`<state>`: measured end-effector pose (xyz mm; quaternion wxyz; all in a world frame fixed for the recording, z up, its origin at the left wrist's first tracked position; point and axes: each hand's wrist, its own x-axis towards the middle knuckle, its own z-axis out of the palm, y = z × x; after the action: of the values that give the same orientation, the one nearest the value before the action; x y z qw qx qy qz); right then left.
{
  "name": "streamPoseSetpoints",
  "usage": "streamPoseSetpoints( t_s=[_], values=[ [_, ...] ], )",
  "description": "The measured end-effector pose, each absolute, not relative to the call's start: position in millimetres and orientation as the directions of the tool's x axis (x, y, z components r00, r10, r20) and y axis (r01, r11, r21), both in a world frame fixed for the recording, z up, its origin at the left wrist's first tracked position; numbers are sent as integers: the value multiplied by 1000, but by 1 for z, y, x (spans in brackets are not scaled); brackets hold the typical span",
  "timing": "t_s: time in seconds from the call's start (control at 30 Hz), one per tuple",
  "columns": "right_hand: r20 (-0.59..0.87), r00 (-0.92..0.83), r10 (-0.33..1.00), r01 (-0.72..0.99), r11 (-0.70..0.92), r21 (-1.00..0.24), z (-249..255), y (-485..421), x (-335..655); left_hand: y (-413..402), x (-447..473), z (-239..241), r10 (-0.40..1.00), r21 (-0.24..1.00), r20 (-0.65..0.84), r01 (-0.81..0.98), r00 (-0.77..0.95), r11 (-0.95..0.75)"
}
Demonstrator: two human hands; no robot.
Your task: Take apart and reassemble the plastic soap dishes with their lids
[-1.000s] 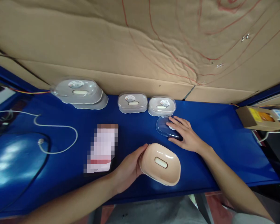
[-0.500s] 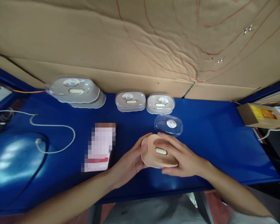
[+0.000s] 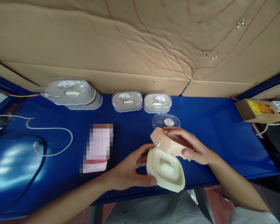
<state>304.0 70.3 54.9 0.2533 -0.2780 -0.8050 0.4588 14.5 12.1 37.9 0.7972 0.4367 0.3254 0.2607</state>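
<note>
My left hand (image 3: 127,171) grips a cream plastic tray (image 3: 179,168) by its left side, the thumb at the near edge and the fingers at the far corner. The hollow inside of this tray faces up toward me. Just beyond it, my right hand (image 3: 198,148) is closed around a peach plastic shell (image 3: 163,141), tilted with its side wall toward me. The two pieces are apart or barely touching; I cannot tell which. Behind the shell, partly covered by it, lies a clear oval lid (image 3: 160,119) with a round label.
Along the back stand two grey boxes with clear lids (image 3: 127,101) (image 3: 157,102) and a larger grey stack (image 3: 84,93). A phone (image 3: 99,146) lies left of my hands. A white cable (image 3: 58,128) curls at far left, a cardboard box (image 3: 249,110) at right.
The peach shell and cream tray have come apart. My right hand has lifted and tipped the shell to the right, while my left hand holds the tray lower and nearer me.
</note>
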Motion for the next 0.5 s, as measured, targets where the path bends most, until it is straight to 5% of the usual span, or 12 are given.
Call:
streamPoseSetpoints(
  t_s=[0.17,0.3,0.5],
  values=[
    [213,-718,662,413,652,-636,44,68,296,5,15,32,682,987,-160,117,714,109],
    [189,-732,654,520,716,-465,38,64,291,1,15,26,616,947,-38,226,787,-229],
    [145,-773,617,499,733,-462,39,57,286,-8,17,21,545,852,11,277,838,-444]
  ],
)
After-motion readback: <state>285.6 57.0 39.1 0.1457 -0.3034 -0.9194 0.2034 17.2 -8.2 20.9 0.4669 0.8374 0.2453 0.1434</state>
